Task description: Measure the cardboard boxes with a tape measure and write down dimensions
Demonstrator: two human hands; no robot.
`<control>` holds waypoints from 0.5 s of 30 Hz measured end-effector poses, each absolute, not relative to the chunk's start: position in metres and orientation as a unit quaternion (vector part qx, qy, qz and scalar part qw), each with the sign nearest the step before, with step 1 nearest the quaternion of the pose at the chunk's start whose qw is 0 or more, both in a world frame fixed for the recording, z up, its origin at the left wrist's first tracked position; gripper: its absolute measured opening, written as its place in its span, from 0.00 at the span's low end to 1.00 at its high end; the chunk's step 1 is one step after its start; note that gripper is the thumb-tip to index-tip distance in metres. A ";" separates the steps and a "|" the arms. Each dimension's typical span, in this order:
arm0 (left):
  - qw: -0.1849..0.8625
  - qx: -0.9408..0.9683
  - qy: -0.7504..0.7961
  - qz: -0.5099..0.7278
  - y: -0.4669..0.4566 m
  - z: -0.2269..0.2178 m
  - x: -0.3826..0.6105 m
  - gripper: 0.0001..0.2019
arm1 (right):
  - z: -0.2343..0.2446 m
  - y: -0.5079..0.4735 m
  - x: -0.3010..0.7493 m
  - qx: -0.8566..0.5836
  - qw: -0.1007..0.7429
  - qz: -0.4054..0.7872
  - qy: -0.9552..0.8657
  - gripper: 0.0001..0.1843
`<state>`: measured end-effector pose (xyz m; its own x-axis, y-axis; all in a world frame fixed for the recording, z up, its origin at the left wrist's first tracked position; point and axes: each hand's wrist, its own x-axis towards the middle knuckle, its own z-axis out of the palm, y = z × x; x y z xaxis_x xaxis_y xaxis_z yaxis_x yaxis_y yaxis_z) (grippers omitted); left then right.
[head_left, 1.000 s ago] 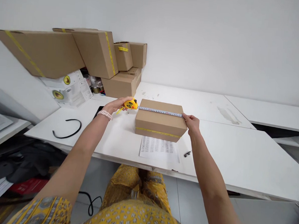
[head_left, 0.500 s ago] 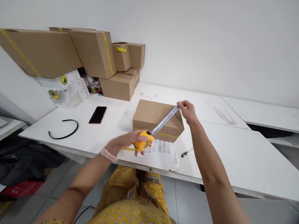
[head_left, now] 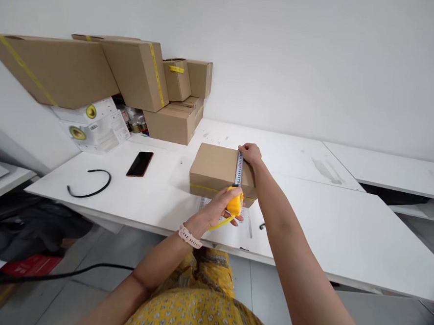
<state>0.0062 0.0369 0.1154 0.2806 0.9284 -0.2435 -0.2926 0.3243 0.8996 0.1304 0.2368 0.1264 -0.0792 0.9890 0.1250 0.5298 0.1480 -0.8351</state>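
One tape measure (head_left: 239,171) crosses a cardboard box (head_left: 214,161), the left hand (head_left: 215,211) curling its grip around the yellow case (head_left: 233,202), the right hand (head_left: 252,153) pinching the tip.

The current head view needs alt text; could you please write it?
A person's left hand holds a yellow tape measure, its blade running across a cardboard box to the right hand. A phone lies left of the box.
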 end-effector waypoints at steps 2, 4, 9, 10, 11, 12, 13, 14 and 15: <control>0.694 0.393 0.418 0.435 0.032 0.114 0.009 0.31 | 0.120 0.238 0.135 -0.534 0.388 0.312 -0.683 0.13; 0.692 0.396 0.420 0.433 0.030 0.113 0.012 0.30 | 0.116 0.241 0.137 -0.510 0.406 0.312 -0.691 0.14; 0.692 0.383 0.418 0.446 0.030 0.112 0.014 0.29 | 0.123 0.249 0.136 -0.518 0.409 0.331 -0.674 0.18; 0.692 0.382 0.415 0.450 0.028 0.112 0.012 0.28 | 0.126 0.249 0.137 -0.516 0.411 0.346 -0.668 0.19; 0.689 0.385 0.412 0.456 0.025 0.112 0.009 0.28 | 0.130 0.249 0.141 -0.510 0.420 0.359 -0.659 0.20; 0.680 0.389 0.411 0.466 0.020 0.112 0.003 0.28 | 0.133 0.248 0.147 -0.503 0.441 0.366 -0.647 0.21; 0.664 0.395 0.412 0.483 0.014 0.112 -0.004 0.27 | 0.134 0.245 0.154 -0.497 0.472 0.365 -0.631 0.23; 0.639 0.401 0.417 0.507 0.008 0.111 -0.014 0.27 | 0.134 0.239 0.164 -0.492 0.510 0.351 -0.612 0.24; 0.605 0.406 0.426 0.537 0.003 0.109 -0.026 0.27 | 0.131 0.231 0.175 -0.492 0.545 0.329 -0.594 0.26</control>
<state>-0.0256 0.0029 0.1085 0.0611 0.9950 -0.0789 -0.3031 0.0939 0.9483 0.1750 0.2308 0.1306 0.0787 0.9429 0.3238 0.2247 0.2997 -0.9272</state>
